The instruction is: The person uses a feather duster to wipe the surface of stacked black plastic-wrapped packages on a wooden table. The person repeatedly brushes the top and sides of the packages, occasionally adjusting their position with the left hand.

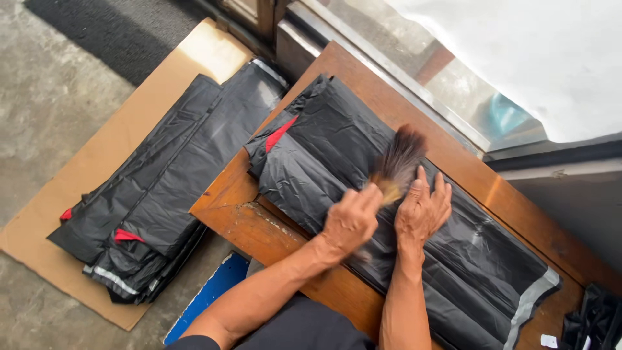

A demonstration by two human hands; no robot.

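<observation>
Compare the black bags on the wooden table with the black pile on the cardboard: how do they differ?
The black bags on the table lie raised on the wooden table; the pile on the cardboard sits down on the floor. The table bags have the right hand pressed flat on them; nobody touches the floor pile. Both are glossy black with red bits.

A worn wooden table point(233, 214) carries a long black plastic bag point(337, 149) laid flat along it.

Window frame point(414, 91) walls the table's point(240, 214) far edge; its near corner lies bare.
</observation>
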